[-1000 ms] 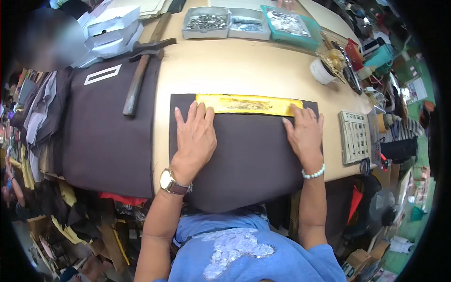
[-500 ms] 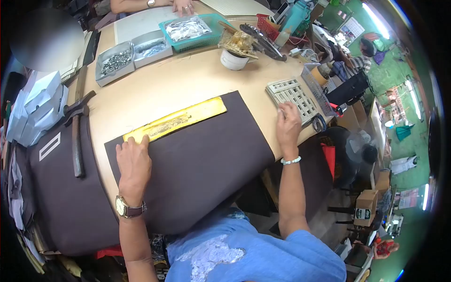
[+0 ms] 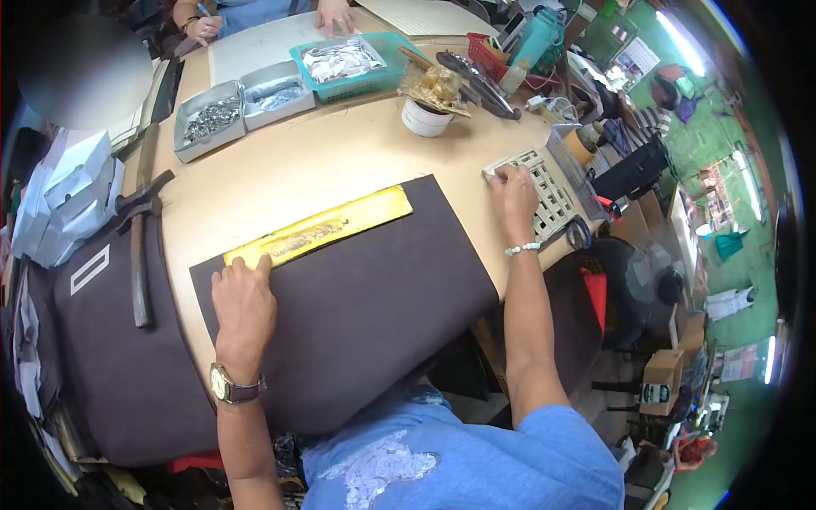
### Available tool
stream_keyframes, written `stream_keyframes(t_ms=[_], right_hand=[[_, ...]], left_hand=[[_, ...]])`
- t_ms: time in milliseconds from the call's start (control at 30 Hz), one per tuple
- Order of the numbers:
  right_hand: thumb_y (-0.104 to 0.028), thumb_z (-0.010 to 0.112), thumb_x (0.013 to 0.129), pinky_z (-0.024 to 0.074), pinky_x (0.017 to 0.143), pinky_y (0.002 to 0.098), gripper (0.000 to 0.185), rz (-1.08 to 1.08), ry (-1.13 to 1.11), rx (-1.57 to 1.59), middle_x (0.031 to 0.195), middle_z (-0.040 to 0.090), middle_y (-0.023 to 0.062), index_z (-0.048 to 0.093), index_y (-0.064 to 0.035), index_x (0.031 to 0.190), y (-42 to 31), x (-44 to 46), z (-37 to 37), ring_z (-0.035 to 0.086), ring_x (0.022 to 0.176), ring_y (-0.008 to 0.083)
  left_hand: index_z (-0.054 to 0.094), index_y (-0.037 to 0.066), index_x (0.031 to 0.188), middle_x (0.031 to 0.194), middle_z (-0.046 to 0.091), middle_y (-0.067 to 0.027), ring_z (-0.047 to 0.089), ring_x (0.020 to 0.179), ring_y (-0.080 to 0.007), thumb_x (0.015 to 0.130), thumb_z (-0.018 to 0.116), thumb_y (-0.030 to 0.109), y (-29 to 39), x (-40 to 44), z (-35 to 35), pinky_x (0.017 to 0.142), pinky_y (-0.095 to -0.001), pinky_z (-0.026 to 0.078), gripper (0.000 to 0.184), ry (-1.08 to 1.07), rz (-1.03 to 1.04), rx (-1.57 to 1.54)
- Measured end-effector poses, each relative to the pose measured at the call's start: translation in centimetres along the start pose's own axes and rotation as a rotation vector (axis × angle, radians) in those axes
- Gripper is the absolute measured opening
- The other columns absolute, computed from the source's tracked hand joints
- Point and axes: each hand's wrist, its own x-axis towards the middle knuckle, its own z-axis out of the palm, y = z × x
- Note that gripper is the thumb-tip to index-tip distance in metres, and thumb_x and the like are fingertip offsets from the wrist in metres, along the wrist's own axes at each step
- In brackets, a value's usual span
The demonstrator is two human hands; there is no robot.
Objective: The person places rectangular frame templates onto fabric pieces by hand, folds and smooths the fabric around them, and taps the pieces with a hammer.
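Observation:
My left hand (image 3: pixel 244 293) has its fingers closed at the left end of a long yellow strip (image 3: pixel 327 223) with a worn, dark-marked middle. The strip lies along the far edge of a dark brown sheet (image 3: pixel 365 293) that covers the near part of the table. To the right, my right hand (image 3: pixel 515 200) is closed with its fingertips pinched at the far-left corner of a cream slotted board (image 3: pixel 552 202). My fingers cover that corner, so their exact grip is partly hidden.
Two hammers (image 3: pixel 140 246) lie on dark material at left, near folded white boxes (image 3: pixel 72 195). Grey trays of metal parts (image 3: pixel 210 119), a teal basket (image 3: pixel 357 78) and a white pot (image 3: pixel 425 119) stand farther back. Across the table, another person's hand (image 3: pixel 204 30) holds a pen.
My right hand has moved away from me, from the board's left side to its far-left corner. My left hand stays on the yellow strip. The other person's hands have shifted.

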Motion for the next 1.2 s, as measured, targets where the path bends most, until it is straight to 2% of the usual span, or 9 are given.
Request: stream_keyframes(t_ms=[267, 367, 467, 567, 767, 867, 1067, 1200], right_hand=[[-0.015, 0.069, 0.076, 0.0478, 0.078, 0.0412, 0.017, -0.057, -0.049, 0.17, 0.097, 0.059, 0.0126, 0.067, -0.0051, 0.09, 1.1, -1.5, -2.1, 0.061, 0.088, 0.0313], [-0.021, 0.069, 0.077, 0.0475, 0.079, 0.0415, 0.023, -0.072, 0.008, 0.189, 0.097, 0.059, 0.0128, 0.066, -0.0028, 0.089, 1.2, -2.0, -2.4, 0.06, 0.09, 0.0312], [-0.03, 0.07, 0.077, 0.0487, 0.076, 0.0424, 0.032, 0.003, 0.189, -0.041, 0.095, 0.06, 0.0147, 0.064, -0.0014, 0.089, 0.0, -2.6, -3.4, 0.062, 0.087, 0.0325], [-0.039, 0.07, 0.077, 0.0498, 0.073, 0.0438, 0.039, 0.25, -0.03, -0.172, 0.093, 0.063, 0.0168, 0.064, -0.0013, 0.088, -1.5, -2.2, -4.4, 0.063, 0.084, 0.0344], [-0.031, 0.075, 0.074, 0.0507, 0.071, 0.044, 0.036, 0.289, -0.028, -0.137, 0.092, 0.064, 0.0166, 0.063, -0.0012, 0.09, -1.8, -1.6, -2.4, 0.064, 0.083, 0.0352], [-0.025, 0.076, 0.072, 0.0509, 0.071, 0.0431, 0.03, 0.297, 0.023, -0.016, 0.086, 0.066, 0.0149, 0.064, -0.0026, 0.088, -1.5, -1.3, -2.3, 0.065, 0.08, 0.0339], [-0.019, 0.074, 0.072, 0.0492, 0.068, 0.0426, 0.018, 0.271, 0.08, 0.218, 0.072, 0.067, 0.0144, 0.065, -0.0035, 0.076, 0.4, -0.6, -1.2, 0.065, 0.07, 0.0333], [-0.019, 0.072, 0.074, 0.0485, 0.068, 0.0426, 0.017, 0.293, 0.04, 0.232, 0.073, 0.066, 0.0151, 0.065, -0.0027, 0.075, 0.2, -0.5, -1.7, 0.064, 0.071, 0.0343]], left_hand=[[0.064, 0.007, 0.104, 0.079, 0.058, -0.0148, 0.059, 0.075, -0.0282, 0.077, 0.053, 0.002, 0.2, -0.1, -0.1, 0.069, -0.0393, 0.043, 0.029, 0.015, 0.001, 0.005], [0.064, 0.007, 0.104, 0.078, 0.058, -0.0145, 0.059, 0.074, -0.028, 0.077, 0.053, 0.001, 0.3, -0.2, -0.1, 0.069, -0.0391, 0.043, 0.03, 0.026, 0.002, 0.008], [0.064, 0.007, 0.105, 0.078, 0.058, -0.0141, 0.059, 0.074, -0.028, 0.077, 0.053, 0.001, 0.2, -0.2, 0.1, 0.069, -0.0392, 0.043, 0.03, 0.041, 0.003, 0.015], [0.064, 0.008, 0.107, 0.078, 0.058, -0.0138, 0.059, 0.074, -0.0278, 0.078, 0.052, 0.002, 0.3, -0.2, 0.1, 0.069, -0.0393, 0.043, 0.032, 0.034, 0.008, 0.025], [0.064, 0.009, 0.11, 0.079, 0.058, -0.0136, 0.059, 0.075, -0.0274, 0.078, 0.053, 0.002, 0.0, -0.3, 0.3, 0.069, -0.0394, 0.043, 0.035, 0.026, 0.003, 0.023], [0.064, 0.008, 0.11, 0.079, 0.057, -0.0137, 0.058, 0.075, -0.0273, 0.078, 0.053, 0.002, 0.1, -0.2, 0.3, 0.07, -0.0392, 0.043, 0.034, 0.018, 0.008, 0.023], [0.064, 0.008, 0.109, 0.08, 0.058, -0.014, 0.058, 0.076, -0.0274, 0.078, 0.053, 0.002, 0.1, -0.2, 0.1, 0.07, -0.0388, 0.043, 0.033, 0.013, 0.003, 0.014], [0.064, 0.007, 0.109, 0.079, 0.058, -0.0141, 0.058, 0.076, -0.0274, 0.078, 0.053, 0.002, 0.1, -0.2, 0.1, 0.07, -0.0386, 0.043, 0.032, 0.02, 0.004, 0.013]])
